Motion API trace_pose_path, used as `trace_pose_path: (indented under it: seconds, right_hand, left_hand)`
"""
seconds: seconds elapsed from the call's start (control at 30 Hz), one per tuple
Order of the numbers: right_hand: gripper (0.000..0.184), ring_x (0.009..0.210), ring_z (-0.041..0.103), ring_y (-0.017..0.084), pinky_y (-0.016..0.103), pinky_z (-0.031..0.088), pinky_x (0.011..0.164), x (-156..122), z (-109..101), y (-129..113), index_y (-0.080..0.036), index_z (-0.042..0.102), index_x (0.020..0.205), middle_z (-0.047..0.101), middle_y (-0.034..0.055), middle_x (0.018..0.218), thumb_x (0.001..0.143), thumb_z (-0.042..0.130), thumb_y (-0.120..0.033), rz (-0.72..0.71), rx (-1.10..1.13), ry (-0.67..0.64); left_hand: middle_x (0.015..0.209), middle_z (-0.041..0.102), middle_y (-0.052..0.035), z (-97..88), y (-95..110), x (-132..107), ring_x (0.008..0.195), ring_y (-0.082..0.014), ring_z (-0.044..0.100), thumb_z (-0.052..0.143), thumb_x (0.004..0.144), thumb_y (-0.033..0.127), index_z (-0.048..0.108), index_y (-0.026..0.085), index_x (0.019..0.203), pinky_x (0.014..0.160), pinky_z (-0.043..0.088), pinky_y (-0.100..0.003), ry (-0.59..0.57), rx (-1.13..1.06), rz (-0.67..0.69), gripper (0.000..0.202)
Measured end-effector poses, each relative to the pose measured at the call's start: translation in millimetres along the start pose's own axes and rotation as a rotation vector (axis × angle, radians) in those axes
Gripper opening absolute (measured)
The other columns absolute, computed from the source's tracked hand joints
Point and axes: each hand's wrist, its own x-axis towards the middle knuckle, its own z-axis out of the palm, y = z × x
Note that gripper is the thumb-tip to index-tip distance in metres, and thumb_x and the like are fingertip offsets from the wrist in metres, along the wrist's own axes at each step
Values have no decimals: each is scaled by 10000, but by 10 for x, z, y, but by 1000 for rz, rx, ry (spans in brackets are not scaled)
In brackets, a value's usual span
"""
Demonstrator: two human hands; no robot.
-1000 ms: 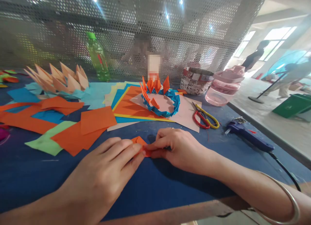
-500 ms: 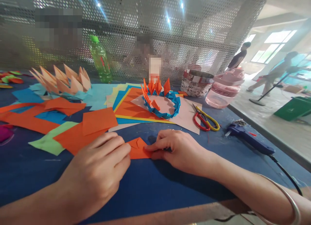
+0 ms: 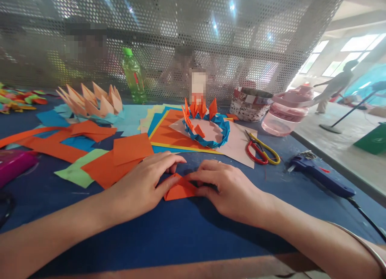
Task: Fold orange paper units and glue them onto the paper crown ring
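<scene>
A small folded piece of orange paper [image 3: 181, 189] lies on the blue tabletop in front of me. My left hand [image 3: 153, 176] has its thumb on the paper's upper left fold, with the fingers curled over the far side. At the paper's right end, my right hand [image 3: 221, 184] pinches it between thumb and fingers. Just beyond my hands stands a blue folded-paper ring [image 3: 208, 143] with orange points along its far left part. It sits on a stack of coloured sheets [image 3: 169, 128]. Left of my hands lies a loose orange square [image 3: 132, 148].
Scissors [image 3: 261, 150] and a blue glue gun [image 3: 322, 176] with a cord lie to the right. Behind them stand a patterned round container [image 3: 250, 108] and a pink water jug [image 3: 279, 120]. A peach paper crown [image 3: 90, 104] and green bottle [image 3: 133, 78] stand back left, before a perforated screen [image 3: 169, 27].
My left hand has shifted from beside the paper's left end, its thumb now resting on the fold. A left flap now appears folded over. The view has turned slightly left.
</scene>
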Motion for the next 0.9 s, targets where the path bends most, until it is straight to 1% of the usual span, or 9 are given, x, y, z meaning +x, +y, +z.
trace_pose_path:
  seconds: [0.1,0.17,0.23,0.33,0.43,0.53,0.63,0.8,0.9]
  right_hand:
    - [320,938,598,181,302,463,825,2,-4,-3,-233,635,1165,638,36,1037,850,663,-184,51,-22,40]
    - [231,962,586,198,326,451,846,4,-13,-2,-207,645,1069,635,42,1018,843,685,-228,69,-51,47]
    - [134,972,573,205,338,436,860,4,-20,0,-191,644,969,630,42,979,857,679,-256,61,-78,43]
    - [79,935,559,191,329,425,837,4,-22,-2,-185,630,904,616,35,942,880,654,-257,36,-89,35]
    - [44,906,546,182,317,420,812,4,-22,-11,-177,618,867,605,33,924,883,639,-213,32,-77,20]
    - [46,900,537,178,310,418,805,1,-19,-21,-169,609,838,599,33,912,882,620,-167,26,-60,5]
    - [49,900,535,176,308,422,810,-3,-10,-23,-166,604,836,602,33,916,880,612,-144,17,-48,7]
    - [77,945,547,185,319,432,842,-3,-3,-10,-174,621,970,620,45,983,899,595,-156,-2,-43,8]
    - [64,939,552,190,329,436,841,-1,3,-1,-178,622,952,623,44,973,894,602,-160,2,-62,9]
  left_hand:
    - [984,666,-33,-25,-13,-19,912,-193,633,525,916,292,613,230,1060,820,507,-320,-20,2,24,180]
    - [925,650,-16,-45,-16,-25,856,-176,618,518,911,267,618,225,920,771,495,-295,-36,0,33,109]
    - [857,616,-5,-60,-6,-26,800,-163,592,508,907,257,582,213,805,727,479,-279,-46,-7,27,133]
    - [827,586,0,-72,37,-22,778,-158,568,509,899,257,531,203,731,711,462,-274,-37,-26,27,178]
    - [825,601,1,-82,87,-21,782,-159,571,496,920,283,552,202,763,728,457,-277,-42,-49,36,185]
    - [889,637,-6,-84,109,-28,849,-172,590,482,946,329,603,212,894,778,458,-288,-47,-65,60,175]
    - [895,638,-4,-70,98,-44,841,-170,590,517,940,376,610,224,976,757,457,-281,-62,-70,71,182]
    - [879,613,28,-41,92,-62,791,-133,569,594,903,288,612,237,957,733,431,-251,-126,-81,79,76]
    - [806,596,49,-49,115,-63,721,-112,548,597,899,288,630,246,928,675,416,-233,-149,-101,44,60]
